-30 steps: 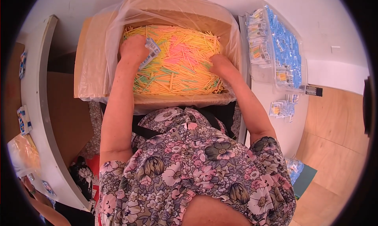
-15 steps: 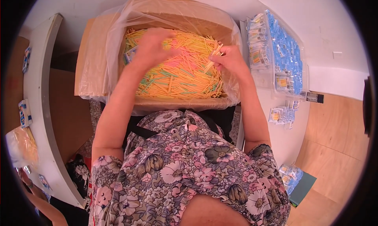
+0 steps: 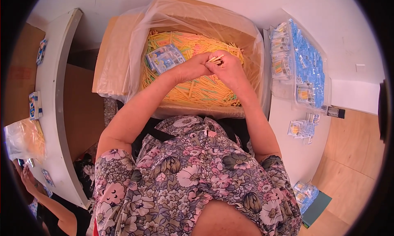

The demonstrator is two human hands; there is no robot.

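Over a large cardboard box (image 3: pixel 123 43) my two hands meet. My right hand (image 3: pixel 230 71) is closed round a small bundle of thin yellowish sticks (image 3: pixel 215 60), their ends poking up between the fingers. My left hand (image 3: pixel 195 67) presses against the same bundle from the left, its fingers bent and partly hidden. Below them, loose thin sticks (image 3: pixel 197 91) in yellow, orange, pink and green fill the box. On these, at the left, lie flat clear plastic packets (image 3: pixel 165 58) with blue and white print.
Clear plastic lining (image 3: pixel 137 43) drapes over the box's rim. At right, a clear bin (image 3: pixel 293 78) holds many blue-edged packets; more packets (image 3: pixel 301 128) lie on the white table (image 3: pixel 283 108). Another person's hand (image 3: pixel 28 180) shows at lower left, beside a bag of yellow sticks (image 3: pixel 30 139).
My left hand has moved right from the box's left part to join my right hand at the stick bundle. The packets at the left now show fully. The view has shifted slightly.
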